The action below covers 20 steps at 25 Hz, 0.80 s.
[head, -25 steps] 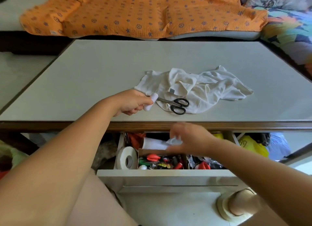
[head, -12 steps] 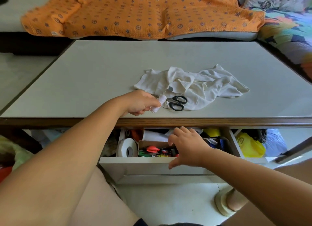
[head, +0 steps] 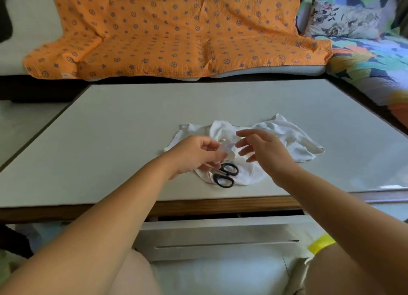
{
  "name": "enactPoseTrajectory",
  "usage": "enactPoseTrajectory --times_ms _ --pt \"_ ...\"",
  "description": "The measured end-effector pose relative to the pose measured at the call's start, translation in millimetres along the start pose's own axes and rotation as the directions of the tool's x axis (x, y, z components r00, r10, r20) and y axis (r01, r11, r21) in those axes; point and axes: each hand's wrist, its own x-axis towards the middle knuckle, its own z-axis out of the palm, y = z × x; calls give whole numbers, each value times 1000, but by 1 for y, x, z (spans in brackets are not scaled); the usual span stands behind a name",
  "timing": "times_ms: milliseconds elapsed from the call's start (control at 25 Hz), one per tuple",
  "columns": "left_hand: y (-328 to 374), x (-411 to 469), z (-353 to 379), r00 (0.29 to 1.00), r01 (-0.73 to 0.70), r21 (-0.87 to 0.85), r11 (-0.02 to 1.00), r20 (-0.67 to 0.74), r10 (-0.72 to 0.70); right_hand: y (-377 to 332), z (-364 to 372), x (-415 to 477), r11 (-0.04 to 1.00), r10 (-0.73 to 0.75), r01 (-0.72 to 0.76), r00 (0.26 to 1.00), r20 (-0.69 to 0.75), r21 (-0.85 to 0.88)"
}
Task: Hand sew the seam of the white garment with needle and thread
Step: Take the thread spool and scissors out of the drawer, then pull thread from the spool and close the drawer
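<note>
The crumpled white garment lies on the grey table near its front edge. My left hand hovers over the garment's left part and grips a small white thread spool; a thin dark needle seems to stick up from it. My right hand floats just right of the spool, fingers spread and loose, holding nothing. Black-handled scissors rest on the garment below my hands.
The white drawer under the table's wooden front edge is pushed in. A sofa with an orange patterned blanket stands behind the table. A floral cushion and colourful cover lie at the far right.
The drawer was pushed in. My right hand rose from the drawer to beside the spool. My left hand lifted the spool over the garment. The view tilted up.
</note>
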Motion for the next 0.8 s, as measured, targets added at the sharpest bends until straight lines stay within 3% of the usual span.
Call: enactPoseTrajectory --times_ms 120,280,640,800 --pt "7 30 3 1000 -18 -48 999 -17 17 -2 -10 26 995 -25 20 998 55 95" --pt "5 63 1 998 -44 -94 995 -46 40 8 -13 56 991 -43 46 999 -26 124" --pt "-1 111 5 991 -103 -163 981 -107 86 17 -25 100 882 101 -80 995 -21 464" --pt "-5 120 3 998 -51 -212 976 -57 40 18 -31 107 873 127 -116 992 9 474"
